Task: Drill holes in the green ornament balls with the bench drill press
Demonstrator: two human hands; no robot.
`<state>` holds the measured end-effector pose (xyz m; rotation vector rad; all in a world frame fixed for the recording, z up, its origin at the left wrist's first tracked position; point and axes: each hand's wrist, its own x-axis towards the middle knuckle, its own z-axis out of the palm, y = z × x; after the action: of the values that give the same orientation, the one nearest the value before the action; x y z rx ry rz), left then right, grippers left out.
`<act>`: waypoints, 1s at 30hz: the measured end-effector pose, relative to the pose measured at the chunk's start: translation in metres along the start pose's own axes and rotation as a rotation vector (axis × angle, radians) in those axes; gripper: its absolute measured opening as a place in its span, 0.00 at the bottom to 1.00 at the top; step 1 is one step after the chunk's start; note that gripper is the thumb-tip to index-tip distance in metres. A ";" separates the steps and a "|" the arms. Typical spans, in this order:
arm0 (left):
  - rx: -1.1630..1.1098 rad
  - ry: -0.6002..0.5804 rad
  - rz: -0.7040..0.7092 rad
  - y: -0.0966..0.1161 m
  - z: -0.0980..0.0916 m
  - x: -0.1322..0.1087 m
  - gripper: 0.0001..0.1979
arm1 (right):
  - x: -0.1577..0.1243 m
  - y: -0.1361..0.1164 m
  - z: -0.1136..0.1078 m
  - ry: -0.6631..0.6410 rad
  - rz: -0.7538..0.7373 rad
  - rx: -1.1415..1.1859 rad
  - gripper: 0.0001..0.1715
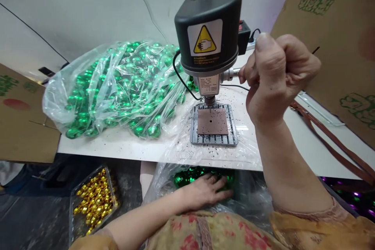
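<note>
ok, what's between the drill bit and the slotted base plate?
A flat brown pad with a small hole in it, lying on the base plate below the bit. Shows in the head view.

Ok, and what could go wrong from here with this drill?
Fingers of the left hand, now down among green beads, could be hurt if they came under the drill chuck while it turned; the warning label pictures a hand. The brown plate shows no visible clamp, so it might shift. Loose clear plastic by the metal base could perhaps snag.
</note>
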<state>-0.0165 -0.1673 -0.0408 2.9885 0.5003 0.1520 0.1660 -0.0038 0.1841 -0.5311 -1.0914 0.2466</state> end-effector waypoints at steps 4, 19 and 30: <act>0.013 0.548 0.051 -0.041 -0.053 -0.004 0.09 | 0.001 -0.003 -0.001 -0.015 -0.016 0.007 0.33; 0.229 0.103 -0.836 -0.281 -0.126 0.040 0.16 | 0.000 0.003 -0.001 -0.014 -0.067 0.067 0.29; -0.078 0.717 -0.891 -0.236 -0.134 0.025 0.23 | -0.003 0.004 -0.001 0.002 -0.060 0.073 0.31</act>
<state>-0.0838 0.0743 0.0645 2.2528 1.7374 1.0951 0.1656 -0.0025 0.1793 -0.4327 -1.0908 0.2319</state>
